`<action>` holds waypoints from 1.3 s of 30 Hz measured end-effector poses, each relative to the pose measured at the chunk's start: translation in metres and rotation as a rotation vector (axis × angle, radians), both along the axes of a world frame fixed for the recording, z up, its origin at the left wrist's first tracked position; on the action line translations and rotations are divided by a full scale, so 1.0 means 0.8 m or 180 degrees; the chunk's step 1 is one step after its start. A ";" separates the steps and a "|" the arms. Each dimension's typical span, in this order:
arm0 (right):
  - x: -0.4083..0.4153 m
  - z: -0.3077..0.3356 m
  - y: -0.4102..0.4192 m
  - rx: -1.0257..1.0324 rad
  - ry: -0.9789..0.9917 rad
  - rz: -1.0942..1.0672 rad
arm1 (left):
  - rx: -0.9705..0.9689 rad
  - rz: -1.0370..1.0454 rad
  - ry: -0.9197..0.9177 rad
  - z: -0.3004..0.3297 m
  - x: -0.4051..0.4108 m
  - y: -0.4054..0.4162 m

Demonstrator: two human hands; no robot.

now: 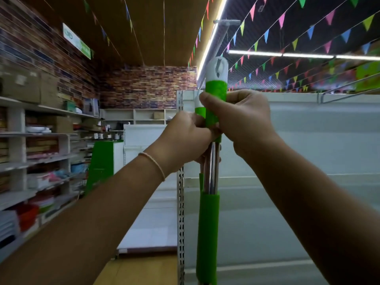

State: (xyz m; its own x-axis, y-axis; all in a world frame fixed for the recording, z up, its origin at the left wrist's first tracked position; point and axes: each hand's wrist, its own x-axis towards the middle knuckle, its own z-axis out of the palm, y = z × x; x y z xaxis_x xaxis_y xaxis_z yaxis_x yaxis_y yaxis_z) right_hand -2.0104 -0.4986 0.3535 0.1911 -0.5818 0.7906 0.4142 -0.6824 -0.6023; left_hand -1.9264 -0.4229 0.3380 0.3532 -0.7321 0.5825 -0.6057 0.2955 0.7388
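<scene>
Two upright steel poles with green rubber grips and white plastic hanging caps stand close together at the centre of the view, just in front of the perforated end post of a white metal shelf rack (pixel 180 202). The front pole (pixel 216 89) rises higher, and its white cap shows clear above the hands. The rear pole (pixel 199 111) shows only a short piece of green grip and white cap just to the left of it. Lower down, one long green plastic sleeve (pixel 207 223) wraps the steel shafts.

The right hand (pixel 244 120) is curled round the front pole's green grip, with a finger lying across its near side. The left hand (pixel 185 138) grips lower, where the green grips end and the bare steel begins, its fingers wrapped round the shafts. A thin pale bracelet (pixel 153 161) sits on the left wrist. Both forearms are raised, reaching forward and up.

On the top board of the wall shelving (pixel 12 163) to the left stand two closed brown cardboard boxes (pixel 20 83), side by side; their contents are hidden. Lower down is a red plastic tub (pixel 27 214), too blurred to tell what it holds. Strings of coloured triangular flags (pixel 308 31) cross the ceiling.
</scene>
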 end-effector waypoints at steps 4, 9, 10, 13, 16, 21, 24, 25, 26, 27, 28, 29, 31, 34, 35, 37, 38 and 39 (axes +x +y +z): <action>0.019 -0.008 -0.016 0.0138 0.0124 -0.0063 | 0.0119 0.0087 0.0129 -0.008 0.014 -0.015; 0.049 0.000 -0.050 0.0033 0.0460 -0.0179 | 0.0217 0.0149 0.0370 -0.009 0.032 -0.033; 0.055 0.000 -0.057 0.0015 0.0529 -0.0215 | 0.0220 0.0180 0.0442 -0.010 0.036 -0.039; 0.073 0.003 -0.074 0.0038 0.0758 -0.0316 | 0.0200 0.0373 0.0581 -0.015 0.047 -0.057; 0.086 0.007 -0.087 0.0066 0.0986 -0.0424 | 0.0197 0.0759 0.0404 -0.017 0.059 -0.076; 0.102 0.013 -0.105 0.0109 0.1207 -0.0533 | 0.0282 0.1221 -0.0027 -0.014 0.068 -0.092; 0.110 0.013 -0.111 0.0142 0.1276 -0.0559 | 0.0283 0.1355 -0.0174 -0.014 0.070 -0.096; 0.112 0.014 -0.113 0.0151 0.1289 -0.0578 | 0.0268 0.1415 -0.0276 -0.015 0.072 -0.098; 0.113 0.014 -0.114 0.0154 0.1292 -0.0591 | 0.0238 0.1479 -0.0392 -0.016 0.074 -0.100; 0.114 0.013 -0.115 0.0148 0.1287 -0.0601 | 0.0217 0.1561 -0.0523 -0.017 0.076 -0.102; 0.114 0.012 -0.115 0.0130 0.1267 -0.0620 | 0.0190 0.1635 -0.0653 -0.018 0.078 -0.104; 0.115 0.010 -0.115 0.0106 0.1248 -0.0649 | 0.0173 0.1695 -0.0732 -0.020 0.079 -0.106; 0.115 0.006 -0.114 0.0020 0.1221 -0.0779 | 0.0139 0.1761 -0.0772 -0.022 0.081 -0.109; 0.114 0.000 -0.111 -0.0178 0.1217 -0.1097 | 0.0123 0.1812 -0.0781 -0.024 0.082 -0.110; 0.115 -0.002 -0.110 -0.0205 0.1235 -0.1166 | 0.0121 0.1814 -0.0760 -0.025 0.082 -0.110; 0.115 -0.002 -0.109 -0.0197 0.1313 -0.1226 | 0.0155 0.1766 -0.0730 -0.028 0.082 -0.107; 0.115 -0.001 -0.108 -0.0169 0.1357 -0.1217 | 0.0210 0.1710 -0.0724 -0.032 0.083 -0.105; 0.114 0.000 -0.108 -0.0146 0.1395 -0.1221 | 0.0306 0.1642 -0.0759 -0.036 0.084 -0.102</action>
